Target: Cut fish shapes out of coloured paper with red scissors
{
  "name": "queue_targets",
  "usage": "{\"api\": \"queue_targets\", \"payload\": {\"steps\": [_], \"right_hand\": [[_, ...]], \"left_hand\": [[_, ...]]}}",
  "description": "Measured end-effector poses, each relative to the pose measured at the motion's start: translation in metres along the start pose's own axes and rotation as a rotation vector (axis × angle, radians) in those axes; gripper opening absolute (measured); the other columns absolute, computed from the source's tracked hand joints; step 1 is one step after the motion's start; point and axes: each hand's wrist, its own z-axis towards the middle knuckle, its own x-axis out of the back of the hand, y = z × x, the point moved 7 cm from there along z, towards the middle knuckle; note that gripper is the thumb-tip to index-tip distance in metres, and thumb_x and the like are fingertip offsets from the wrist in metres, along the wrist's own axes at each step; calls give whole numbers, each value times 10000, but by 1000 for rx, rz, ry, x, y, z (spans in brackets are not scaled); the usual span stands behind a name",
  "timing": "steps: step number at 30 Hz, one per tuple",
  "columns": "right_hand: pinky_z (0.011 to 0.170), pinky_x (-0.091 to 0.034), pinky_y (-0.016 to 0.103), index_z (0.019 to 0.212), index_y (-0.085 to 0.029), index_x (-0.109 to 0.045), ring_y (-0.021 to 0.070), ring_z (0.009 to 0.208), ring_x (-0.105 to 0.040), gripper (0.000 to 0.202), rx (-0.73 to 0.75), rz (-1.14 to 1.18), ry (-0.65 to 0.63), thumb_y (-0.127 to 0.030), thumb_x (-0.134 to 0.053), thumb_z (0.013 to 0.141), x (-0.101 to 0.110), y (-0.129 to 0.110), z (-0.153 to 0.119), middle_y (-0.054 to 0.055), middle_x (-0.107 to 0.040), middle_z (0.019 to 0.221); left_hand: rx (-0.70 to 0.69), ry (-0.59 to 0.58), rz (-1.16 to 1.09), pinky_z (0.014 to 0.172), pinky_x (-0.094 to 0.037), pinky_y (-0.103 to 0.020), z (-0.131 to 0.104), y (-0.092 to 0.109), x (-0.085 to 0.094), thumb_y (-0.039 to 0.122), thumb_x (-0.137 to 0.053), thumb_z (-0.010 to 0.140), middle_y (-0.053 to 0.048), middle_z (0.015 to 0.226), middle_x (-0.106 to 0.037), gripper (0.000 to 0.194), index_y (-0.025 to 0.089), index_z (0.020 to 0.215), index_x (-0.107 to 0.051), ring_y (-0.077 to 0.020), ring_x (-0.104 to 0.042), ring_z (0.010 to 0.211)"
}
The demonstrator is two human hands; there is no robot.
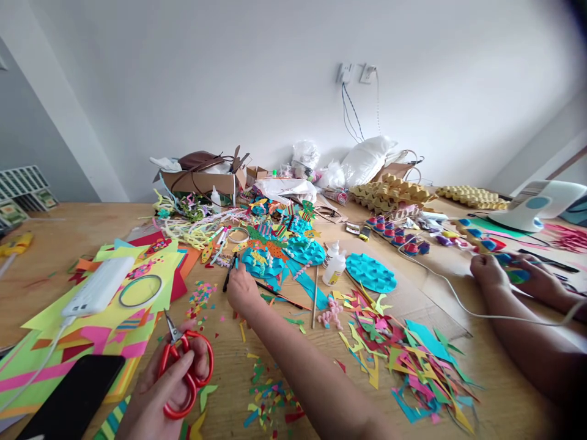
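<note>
My left hand [158, 385] is closed around a pair of scissors [187, 343] with red handles, blades pointing up and away. Reaching over the table, my right hand [242, 288] has its fingers drawn together at the edge of a turquoise painted egg-carton piece [261, 266]; what they hold, if anything, is hidden. A dark pen-like stick [226, 278] lies right beside those fingers. Behind them are patterned paper fish shapes [270, 247] and a tape ring [238, 235]. Tiny confetti-like paper bits [200, 297] are scattered left of my right wrist.
Colored paper sheets [158, 263], a white power strip [98, 287] and a black phone [73, 400] lie left. Glue bottles [334, 269], a turquoise oval [370, 273] and paper scraps [426, 366] lie right. Another person's hands [490, 272] work at far right, near a white cable [452, 287].
</note>
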Motion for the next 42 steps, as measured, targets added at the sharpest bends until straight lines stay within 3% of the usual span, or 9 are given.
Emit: {"api": "queue_targets", "payload": {"steps": [3,8,13,17,19,25,30,37,42], "right_hand": [[783,-494,392,1107,-144,-540,203,951,-574,254,-59,-27,18,-266,-521,885,6,4,-2,78,-558,1124],[772,-491,376,1048,-145,-566,188,916,-583,204,-7,-41,-5,-261,-514,888,24,16,-28,62,-586,1062],[721,-475,290,912,-138,-603,197,865,-602,164,109,-33,-39,-105,-461,836,39,24,-99,89,-628,941],[773,-469,272,934,-158,-603,189,880,-596,223,198,-3,-77,-90,-437,802,28,18,-155,67,-635,963],[815,-465,282,1051,-141,-571,200,966,-569,310,194,7,-75,-68,-411,795,20,17,-168,89,-599,1095],[903,-432,367,1282,-126,-410,247,1166,-419,450,197,39,-33,-101,-388,833,9,16,-157,111,-431,1340],[889,-432,387,1200,-125,-484,253,1106,-453,356,209,35,-45,-165,-445,848,7,12,-151,125,-502,1247],[839,-439,420,1005,-154,-582,252,996,-508,206,258,16,-110,-278,-498,864,15,5,-192,100,-597,1031],[861,-434,391,1117,-136,-536,246,1074,-484,308,249,52,-67,-315,-504,868,20,-1,-189,121,-541,1186]], "left_hand": [[9,7,-9,523,-469,-285,0,-1,1,167,-728,558,-1,672,-630,230,207,772,-651,-156,-544,557],[13,22,8,524,-485,-252,4,1,11,181,-733,560,-3,687,-643,243,205,792,-664,-157,-544,595],[-39,17,21,551,-499,-191,7,14,23,198,-725,585,-4,709,-634,236,206,809,-653,-142,-532,654],[-83,-57,33,544,-503,-192,7,22,23,182,-682,652,-8,730,-597,224,212,870,-642,-142,-518,673],[-89,-76,32,540,-503,-190,5,22,22,178,-670,670,-6,731,-588,217,216,881,-641,-139,-512,668],[-61,-31,38,561,-518,-192,1,15,21,195,-687,654,-8,751,-629,240,225,888,-640,-138,-529,662],[-38,-30,15,566,-522,-187,-4,11,20,196,-676,669,7,736,-637,276,255,934,-628,-130,-536,646],[-43,-8,14,573,-523,-197,1,10,28,175,-697,644,-3,753,-650,343,248,972,-629,-135,-553,658],[-13,-10,1,567,-514,-193,-2,10,21,179,-714,623,16,732,-642,325,258,930,-644,-126,-545,637]]}}
